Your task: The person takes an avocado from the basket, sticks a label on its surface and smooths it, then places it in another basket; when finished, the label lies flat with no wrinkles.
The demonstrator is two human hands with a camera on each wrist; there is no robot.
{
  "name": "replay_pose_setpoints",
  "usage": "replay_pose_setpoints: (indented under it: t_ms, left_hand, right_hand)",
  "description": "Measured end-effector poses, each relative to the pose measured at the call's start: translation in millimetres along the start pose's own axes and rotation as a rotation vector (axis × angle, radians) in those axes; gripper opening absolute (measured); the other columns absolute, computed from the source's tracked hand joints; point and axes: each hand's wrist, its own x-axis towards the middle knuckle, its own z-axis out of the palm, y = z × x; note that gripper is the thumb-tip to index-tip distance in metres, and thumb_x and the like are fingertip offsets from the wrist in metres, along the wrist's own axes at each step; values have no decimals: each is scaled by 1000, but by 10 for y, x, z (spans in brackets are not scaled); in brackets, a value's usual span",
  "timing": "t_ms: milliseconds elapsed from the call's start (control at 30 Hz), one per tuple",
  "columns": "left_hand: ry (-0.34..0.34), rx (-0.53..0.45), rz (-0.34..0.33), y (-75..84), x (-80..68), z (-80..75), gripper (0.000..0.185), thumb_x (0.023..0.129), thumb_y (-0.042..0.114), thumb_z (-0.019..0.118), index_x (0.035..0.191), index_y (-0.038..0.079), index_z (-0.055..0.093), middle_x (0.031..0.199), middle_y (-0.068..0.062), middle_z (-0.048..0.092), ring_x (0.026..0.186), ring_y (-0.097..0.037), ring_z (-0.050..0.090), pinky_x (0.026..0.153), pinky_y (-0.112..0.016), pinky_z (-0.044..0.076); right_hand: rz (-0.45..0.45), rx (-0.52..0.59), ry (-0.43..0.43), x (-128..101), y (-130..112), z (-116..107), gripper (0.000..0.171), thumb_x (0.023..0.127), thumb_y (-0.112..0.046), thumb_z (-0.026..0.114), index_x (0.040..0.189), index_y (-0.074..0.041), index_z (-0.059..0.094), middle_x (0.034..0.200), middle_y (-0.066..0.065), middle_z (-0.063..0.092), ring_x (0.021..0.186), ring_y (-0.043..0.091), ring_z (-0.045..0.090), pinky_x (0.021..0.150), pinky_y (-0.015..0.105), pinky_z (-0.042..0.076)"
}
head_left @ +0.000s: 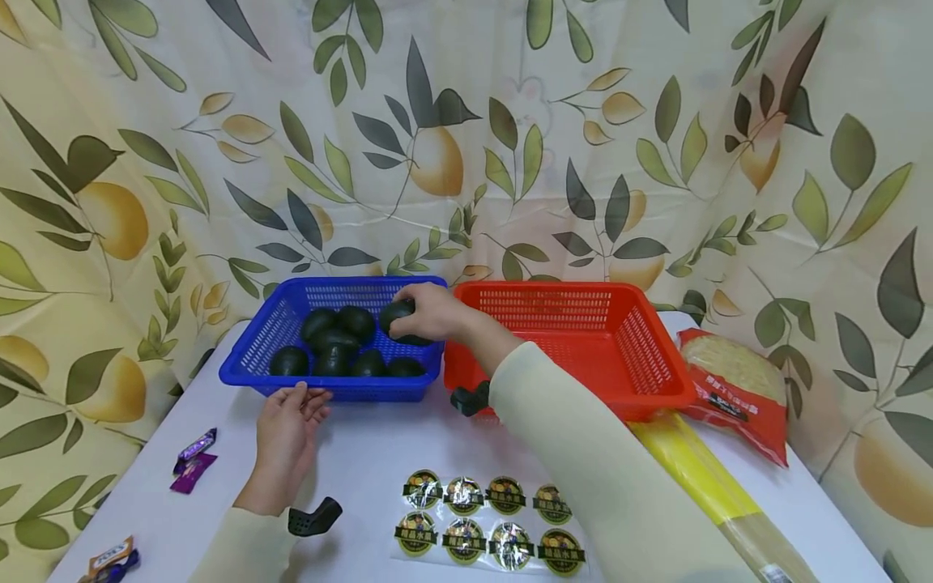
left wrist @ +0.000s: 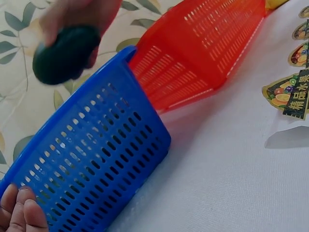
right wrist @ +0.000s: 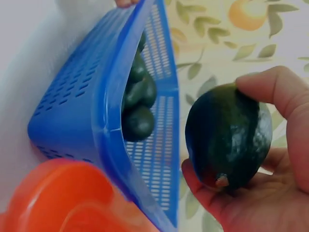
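Note:
A blue perforated basket [head_left: 251,356] [left wrist: 91,154] [right wrist: 96,106] stands on the white table and holds several dark green avocados [head_left: 331,344] [right wrist: 139,104]. My right hand [head_left: 430,312] [right wrist: 251,193] grips one avocado [head_left: 397,314] [left wrist: 65,53] [right wrist: 228,137] above the basket's right rim. My left hand [head_left: 287,429] [left wrist: 19,212] rests with relaxed fingers against the basket's front wall. An empty red basket [head_left: 641,348] [left wrist: 203,53] [right wrist: 63,198] stands right beside the blue one.
A sheet of round fruit stickers [head_left: 488,522] [left wrist: 289,94] lies at the table's front. A red packet [head_left: 736,389] and a long yellow pack [head_left: 700,478] lie at the right. Small candy wrappers [head_left: 193,461] lie at the left. A leaf-patterned cloth hangs behind.

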Motion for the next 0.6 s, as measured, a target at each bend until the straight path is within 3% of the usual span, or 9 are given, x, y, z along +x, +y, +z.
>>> replay_pose_setpoints:
  t_ms: [200,333,600]
  left_hand:
    - [2,-4,-10,33,-5,-8,17,114,28,37,113,12,43,101,2,64,99,-11,65,87,-22,55]
    - [2,-2,-15,26,-12,-2,17,114,28,37,114,12,43,101,3,65,99,-11,65,89,-23,55]
    - [13,-23,-28,17,-5,20,17,114,28,38,115,11,43,100,3,65,100,-13,64,88,-23,55]
  right_hand:
    - [-41,91,-21,-371,-27,-95,56,86,-31,76,139,-21,61,125,6,62,109,25,58,80,34,58]
    - [-55,124,-17,-678,-5,-89,62,85,-28,77,142,-16,57,128,6,63,113,25,59,85,35,59]
    - [-84,240,-21,-1268,124,-24,55,84,-26,81,136,-23,61,126,1,66,115,25,60,91,38,57]
